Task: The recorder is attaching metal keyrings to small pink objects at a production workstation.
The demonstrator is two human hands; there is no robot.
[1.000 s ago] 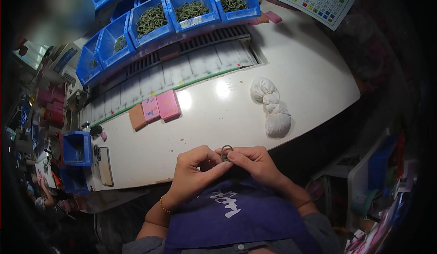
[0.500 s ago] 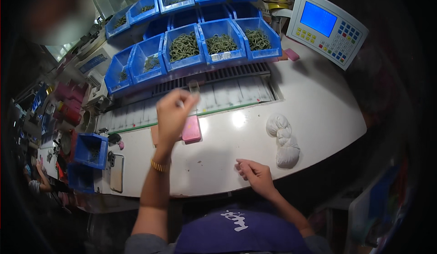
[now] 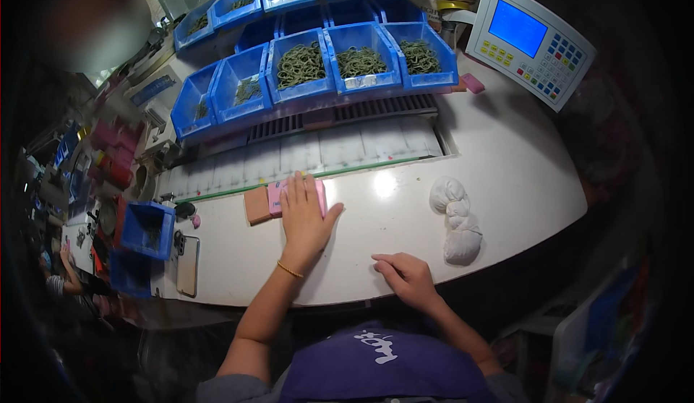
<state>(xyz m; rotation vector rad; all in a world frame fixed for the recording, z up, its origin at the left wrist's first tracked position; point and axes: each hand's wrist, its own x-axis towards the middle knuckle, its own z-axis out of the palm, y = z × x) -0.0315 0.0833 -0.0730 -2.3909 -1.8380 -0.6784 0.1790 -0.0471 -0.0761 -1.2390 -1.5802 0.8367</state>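
My left hand [image 3: 304,213] lies flat, palm down, with fingers stretched across a pink block [image 3: 275,199]. Its palm covers much of that block, and whatever lies under it is hidden. Against the pink block's left side sits a brown block [image 3: 256,206]. Nearer the table's front edge rests my right hand [image 3: 407,277], fingers loosely bent with the index reaching left, and nothing shows in it. To its right lies a knotted white cloth bundle [image 3: 457,222], apart from the hand.
Blue bins [image 3: 300,65] with small greenish ring-like pieces rise in tiers at the back, above a pale lined strip [image 3: 311,150]. A control panel [image 3: 531,41] with a blue screen stands at the right. A phone [image 3: 188,266] and stacked blue bins [image 3: 147,227] are at the left.
My left hand has come down from above the strip, where it pinched a small ring-like piece, and now lies flat on the pink block. The right hand has barely moved.
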